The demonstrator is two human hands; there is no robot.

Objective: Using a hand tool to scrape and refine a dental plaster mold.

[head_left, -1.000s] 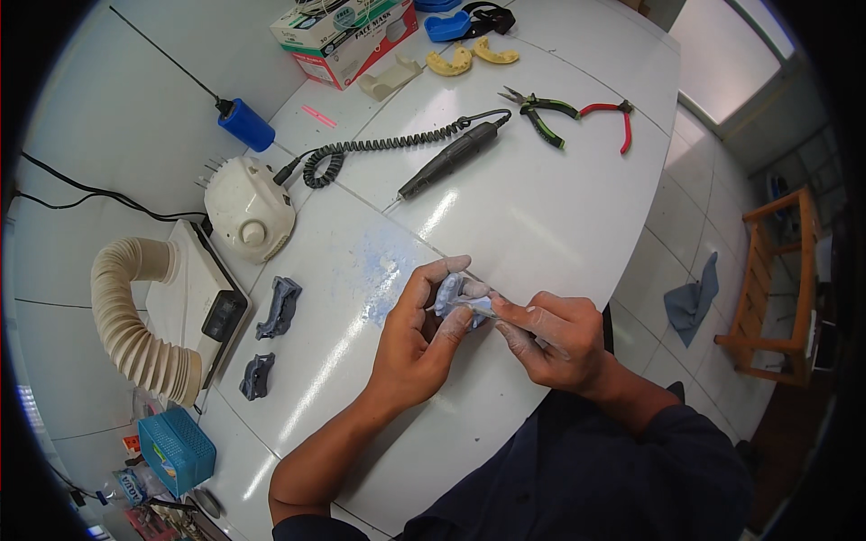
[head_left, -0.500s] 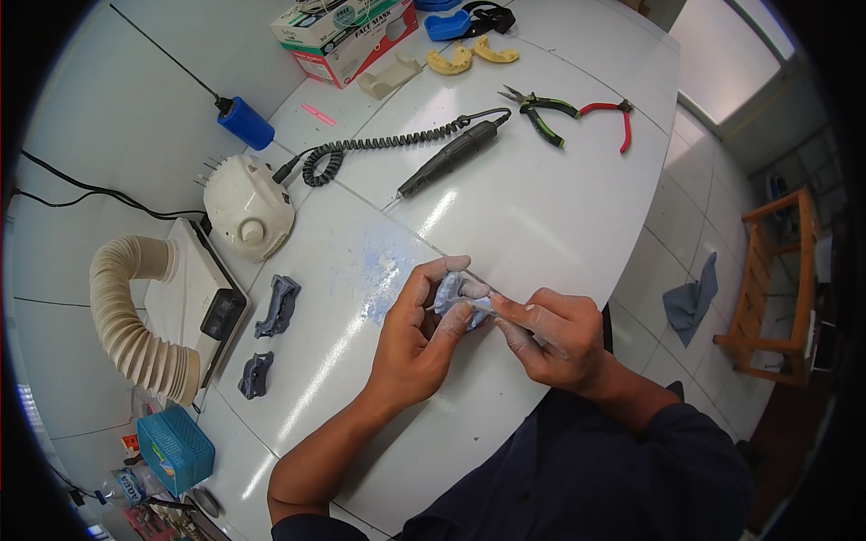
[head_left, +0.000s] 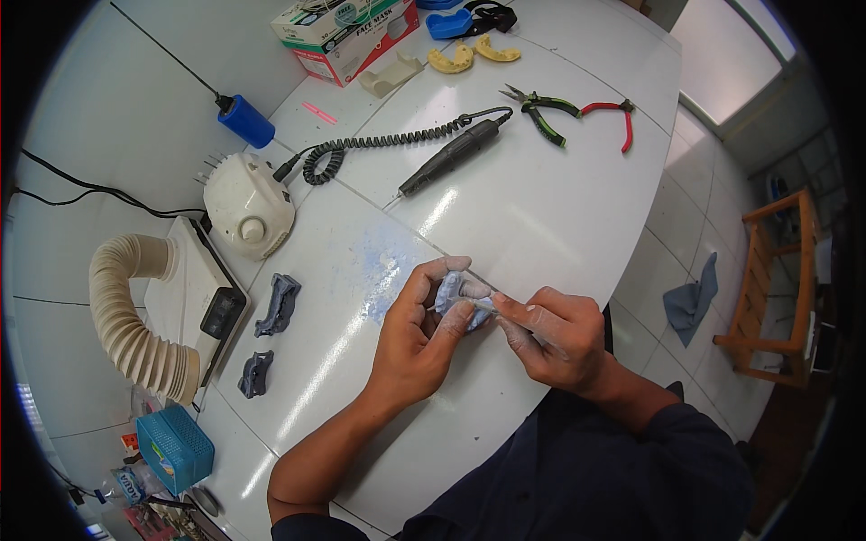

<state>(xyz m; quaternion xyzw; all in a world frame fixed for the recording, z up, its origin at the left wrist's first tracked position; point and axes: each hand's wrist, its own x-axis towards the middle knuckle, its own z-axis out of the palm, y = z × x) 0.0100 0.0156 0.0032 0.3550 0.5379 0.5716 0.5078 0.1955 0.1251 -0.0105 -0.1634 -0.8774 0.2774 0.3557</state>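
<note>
A light blue plaster dental cast (head_left: pixel 446 290) is held in my left hand (head_left: pixel 417 350), its fingers curled round it and the thumb pressed on the near side. Dust whitens the fingertips. My right hand (head_left: pixel 557 341) is closed in a pinch round a slender tool (head_left: pixel 483 307), whose tip meets the cast beside my left thumb; its kind is too small to make out. Part of the cast is hidden behind the fingers. Pale blue powder (head_left: pixel 383 270) lies scattered on the white tabletop (head_left: pixel 541 207) just beyond my left hand.
Left of my hands lie two dark grey moulded pieces (head_left: pixel 278 305), near a dust extractor hose (head_left: pixel 126 307) and a white control unit (head_left: pixel 248 207). A black rotary handpiece (head_left: pixel 451 160), pliers (head_left: pixel 544 117) and yellow dental casts (head_left: pixel 451 59) lie farther back. The table's curved edge (head_left: pixel 642 236) runs along the right.
Both hands keep almost the same place and grip. The cast and the slender tool have shifted only very slightly; nothing else has visibly moved.
</note>
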